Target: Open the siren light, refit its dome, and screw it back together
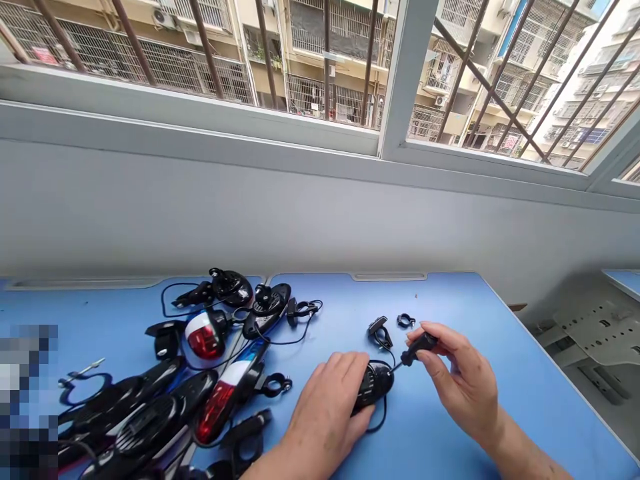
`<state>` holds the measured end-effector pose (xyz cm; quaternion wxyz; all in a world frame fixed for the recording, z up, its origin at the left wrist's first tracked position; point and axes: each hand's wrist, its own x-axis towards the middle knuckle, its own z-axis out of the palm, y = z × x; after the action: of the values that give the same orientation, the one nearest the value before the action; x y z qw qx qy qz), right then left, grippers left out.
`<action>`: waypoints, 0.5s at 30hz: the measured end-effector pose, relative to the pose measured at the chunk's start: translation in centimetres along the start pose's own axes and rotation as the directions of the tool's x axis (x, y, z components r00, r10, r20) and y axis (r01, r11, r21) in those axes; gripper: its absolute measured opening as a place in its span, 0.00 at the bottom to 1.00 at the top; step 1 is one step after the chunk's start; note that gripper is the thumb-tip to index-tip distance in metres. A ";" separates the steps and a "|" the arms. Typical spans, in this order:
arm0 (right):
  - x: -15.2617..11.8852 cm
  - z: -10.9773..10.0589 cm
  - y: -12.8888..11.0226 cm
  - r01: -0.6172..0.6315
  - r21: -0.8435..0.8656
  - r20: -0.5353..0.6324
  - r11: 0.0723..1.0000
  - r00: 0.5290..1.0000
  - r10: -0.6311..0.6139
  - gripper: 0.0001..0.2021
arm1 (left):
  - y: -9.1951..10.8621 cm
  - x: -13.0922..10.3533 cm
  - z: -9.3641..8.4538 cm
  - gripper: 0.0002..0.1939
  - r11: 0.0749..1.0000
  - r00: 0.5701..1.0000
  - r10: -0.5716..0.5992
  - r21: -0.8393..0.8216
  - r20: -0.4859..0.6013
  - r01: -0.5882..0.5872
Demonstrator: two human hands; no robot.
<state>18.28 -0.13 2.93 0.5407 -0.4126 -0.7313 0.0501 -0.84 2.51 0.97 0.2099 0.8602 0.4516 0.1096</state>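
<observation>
Head view: black electronic horn [367, 390] gripped under left hand [330, 407]; right hand [463, 383], right of it, pinches screwdriver [419, 348], tip at horn's end.

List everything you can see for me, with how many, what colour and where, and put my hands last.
Steadied unit: one, black, front centre
Screwdriver: one, black handle, tip at that unit's end
Clamp piece: one, black, beyond that unit
Loose ring: one, black, right of the clamp piece
Red-and-white units: at least two, left
Other units and clamps: several, black, overlapping, left
Tabletops: at least two, blue, underneath and right edge
Perforated panel: one, grey, far right
Wall: one, pale grey, behind
Window frame: white, above
Bars: several, brown, outside
Buildings: several, mostly beige, beyond
Left hand: one, over the steadied unit
Right hand: one, holding the screwdriver
</observation>
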 end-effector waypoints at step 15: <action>0.0 0.0 -0.2 0.086 -0.036 0.017 0.996 0.996 -0.085 0.16 | 0.2 0.2 -0.4 0.15 1.000 1.000 -0.017 0.012 0.011 0.017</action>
<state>18.15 -0.25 3.01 0.5290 -0.3906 -0.7532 0.0165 -0.72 2.65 1.38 0.2081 0.8582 0.4584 0.1001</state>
